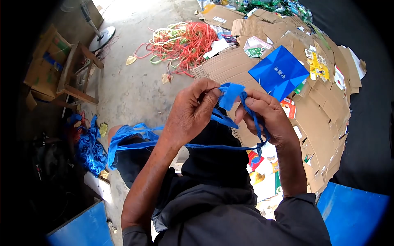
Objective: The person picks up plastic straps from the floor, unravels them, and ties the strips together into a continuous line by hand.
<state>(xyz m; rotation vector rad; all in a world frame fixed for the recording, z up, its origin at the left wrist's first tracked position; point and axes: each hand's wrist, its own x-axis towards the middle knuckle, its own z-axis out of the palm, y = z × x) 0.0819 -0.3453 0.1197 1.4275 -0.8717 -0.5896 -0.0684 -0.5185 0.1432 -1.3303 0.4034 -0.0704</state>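
Above my lap, my left hand (pixel 195 107) pinches one end of a blue cloth strip (pixel 230 96) between thumb and fingers. Just to the right, my right hand (pixel 264 115) has its fingers curled round another stretch of the same strip, which loops down past its wrist to a knot. From there the blue strips run leftward behind my left forearm and drape over my knee (pixel 129 137). Parts of the fingers on both hands are hidden by the cloth and by each other.
Flattened cardboard (pixel 230 65) covers the right side, with a blue printed bag (pixel 280 73) on it. Red and green cords (pixel 191 41) lie in a tangle ahead. A blue cloth heap (pixel 90 147), a wooden stool (pixel 78 74) and a fan base (pixel 102 37) are at left.
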